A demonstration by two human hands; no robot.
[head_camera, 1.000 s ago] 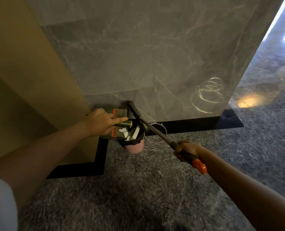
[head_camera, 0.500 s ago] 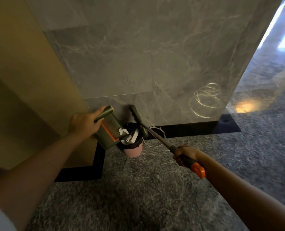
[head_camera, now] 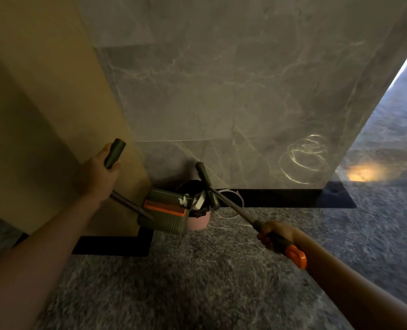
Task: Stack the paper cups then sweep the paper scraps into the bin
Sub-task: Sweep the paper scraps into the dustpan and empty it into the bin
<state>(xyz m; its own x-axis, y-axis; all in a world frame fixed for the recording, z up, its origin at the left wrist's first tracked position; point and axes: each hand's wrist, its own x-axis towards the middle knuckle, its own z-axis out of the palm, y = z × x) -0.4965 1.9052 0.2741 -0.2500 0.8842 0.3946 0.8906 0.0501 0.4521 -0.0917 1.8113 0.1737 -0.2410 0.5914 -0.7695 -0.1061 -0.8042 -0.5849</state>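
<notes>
Grey floor (head_camera: 197,282), no scraps seen on it. Our left hand (head_camera: 98,172) grips the handle of one dustpan (head_camera: 166,211), tipped at one pink bin (head_camera: 199,222); white scraps (head_camera: 197,202), perhaps three, at its mouth. One broom (head_camera: 207,184), our right hand (head_camera: 275,236) clenched round its handle. Cups: none visible. We judge emptying nearly done.
</notes>
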